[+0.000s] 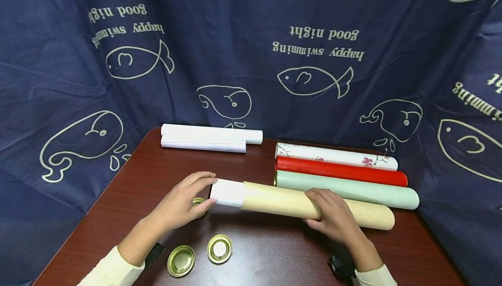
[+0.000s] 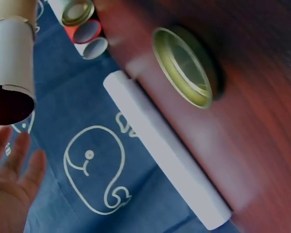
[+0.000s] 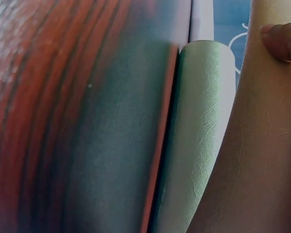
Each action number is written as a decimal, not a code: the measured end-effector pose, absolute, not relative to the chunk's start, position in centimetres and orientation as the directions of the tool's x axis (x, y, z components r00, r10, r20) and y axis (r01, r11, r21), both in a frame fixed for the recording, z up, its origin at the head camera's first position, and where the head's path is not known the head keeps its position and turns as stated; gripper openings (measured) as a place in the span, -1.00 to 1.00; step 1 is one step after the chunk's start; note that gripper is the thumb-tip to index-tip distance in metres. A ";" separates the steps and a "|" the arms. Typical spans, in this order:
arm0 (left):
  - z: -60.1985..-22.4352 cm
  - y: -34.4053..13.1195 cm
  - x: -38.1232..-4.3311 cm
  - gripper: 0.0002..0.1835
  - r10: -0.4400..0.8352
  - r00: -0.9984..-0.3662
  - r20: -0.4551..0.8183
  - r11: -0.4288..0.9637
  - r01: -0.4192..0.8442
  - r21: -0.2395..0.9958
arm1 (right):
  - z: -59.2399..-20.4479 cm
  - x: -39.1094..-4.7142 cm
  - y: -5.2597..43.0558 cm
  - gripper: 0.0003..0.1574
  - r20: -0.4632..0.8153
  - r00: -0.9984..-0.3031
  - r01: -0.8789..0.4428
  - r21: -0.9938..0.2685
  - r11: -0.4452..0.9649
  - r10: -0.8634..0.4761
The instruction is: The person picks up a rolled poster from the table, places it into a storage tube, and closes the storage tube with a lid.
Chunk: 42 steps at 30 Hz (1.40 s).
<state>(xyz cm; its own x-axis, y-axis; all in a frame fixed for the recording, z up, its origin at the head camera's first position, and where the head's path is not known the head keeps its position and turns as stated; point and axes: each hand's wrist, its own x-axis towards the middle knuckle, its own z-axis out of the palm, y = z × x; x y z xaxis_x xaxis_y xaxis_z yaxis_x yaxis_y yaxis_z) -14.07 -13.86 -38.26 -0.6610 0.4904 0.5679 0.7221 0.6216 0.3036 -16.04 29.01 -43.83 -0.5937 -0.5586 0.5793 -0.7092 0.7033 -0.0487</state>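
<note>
My right hand point(image 1: 333, 214) grips a tan cardboard tube point(image 1: 282, 199) from above, its fingers over the far side and thumb on the near side. A white paper roll point(image 1: 228, 192) juts from the tube's left end. Its hollow, dark end point(image 2: 10, 104) faces the left wrist camera, with a sheet edge overlapping at the rim. My left hand point(image 1: 180, 203) is at that end, fingers extended and thumb apart; in the left wrist view its fingertips point(image 2: 22, 141) are just beyond the rim. In the right wrist view a right-hand fingertip point(image 3: 281, 41) presses on the tan tube.
Gold metal caps point(image 1: 181, 260) lie near the front, one partly behind my left hand. White paper rolls point(image 1: 211, 137) rest at the back left. Right of them lie a floral tube point(image 1: 337, 154), a red tube point(image 1: 341, 171) and a pale green tube point(image 1: 353, 188). Dark blue fabric point(image 1: 235, 59) hangs behind.
</note>
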 end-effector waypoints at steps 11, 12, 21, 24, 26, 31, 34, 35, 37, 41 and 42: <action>-39.6 -11.5 -14.0 -0.45 0.462 -0.667 0.585 0.495 0.741 0.453 | -43.8 -16.1 28.2 -0.11 0.591 -0.581 -0.727 -0.068 0.684 -0.559; -39.7 -11.2 -14.0 -0.41 0.456 -0.672 0.584 0.476 0.738 0.478 | -43.8 -16.1 28.2 -0.11 0.593 -0.583 -0.725 -0.070 0.686 -0.556; -40.5 -9.5 -13.9 -0.09 0.448 -0.701 0.554 0.336 0.707 0.623 | -44.1 -15.9 27.7 -0.08 0.593 -0.598 -0.717 -0.095 0.691 -0.539; -40.5 -9.4 -13.9 -0.05 0.457 -0.711 0.534 0.332 0.694 0.639 | -44.1 -16.0 27.7 -0.07 0.595 -0.594 -0.719 -0.092 0.689 -0.541; -40.3 -9.4 -13.8 -0.02 0.465 -0.721 0.513 0.334 0.680 0.653 | -44.1 -16.1 27.7 -0.08 0.597 -0.591 -0.719 -0.084 0.690 -0.543; -40.0 -9.2 -13.8 0.04 0.509 -0.738 0.443 0.324 0.641 0.696 | -43.7 -16.2 27.8 -0.08 0.607 -0.578 -0.723 -0.070 0.687 -0.545; -39.9 -9.0 -13.7 0.06 0.526 -0.752 0.397 0.334 0.613 0.716 | -43.7 -16.2 27.8 -0.08 0.605 -0.579 -0.723 -0.071 0.687 -0.547; -39.8 -9.1 -13.7 0.07 0.529 -0.755 0.388 0.338 0.607 0.719 | -43.7 -16.2 27.7 -0.09 0.600 -0.582 -0.723 -0.073 0.687 -0.549; -39.8 -9.2 -13.7 0.08 0.526 -0.756 0.389 0.343 0.607 0.717 | -43.8 -16.2 27.6 -0.08 0.599 -0.585 -0.720 -0.074 0.690 -0.546; -39.8 -10.1 -13.7 0.09 0.517 -0.748 0.416 0.330 0.623 0.710 | -43.7 -16.4 27.9 -0.06 0.611 -0.573 -0.724 -0.065 0.687 -0.546; -39.8 -10.4 -13.7 0.09 0.515 -0.748 0.419 0.332 0.625 0.707 | -43.7 -16.4 28.0 -0.05 0.616 -0.569 -0.725 -0.061 0.686 -0.545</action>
